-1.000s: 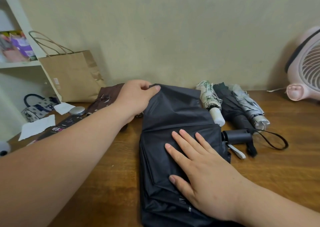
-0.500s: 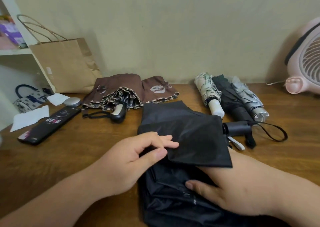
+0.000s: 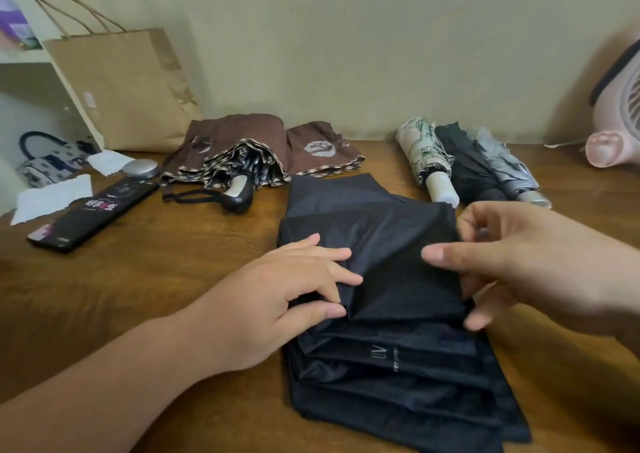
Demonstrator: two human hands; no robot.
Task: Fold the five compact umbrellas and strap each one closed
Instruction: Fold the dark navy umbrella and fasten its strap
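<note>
Drawn out from beneath the black umbrella (image 3: 398, 352), the right hand (image 3: 540, 262) is pinched, like the left hand (image 3: 277, 297), onto its top pleat (image 3: 398, 262), with strapping judged still ahead.

Setting: home room | wooden table (image 3: 173, 279) against plain beige wall (image 3: 346, 37) | far left: white shelf (image 3: 34, 72), brown paper bag (image 3: 131, 92), patterned handbag (image 3: 45, 162) | left: torn white tissues (image 3: 52, 198), small round compact (image 3: 140, 168) | far right: pink desk fan (image 3: 620, 106)

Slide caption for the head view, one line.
The left hand and right hand pinch folds of the black umbrella; a brown umbrella lies loose behind.
</note>
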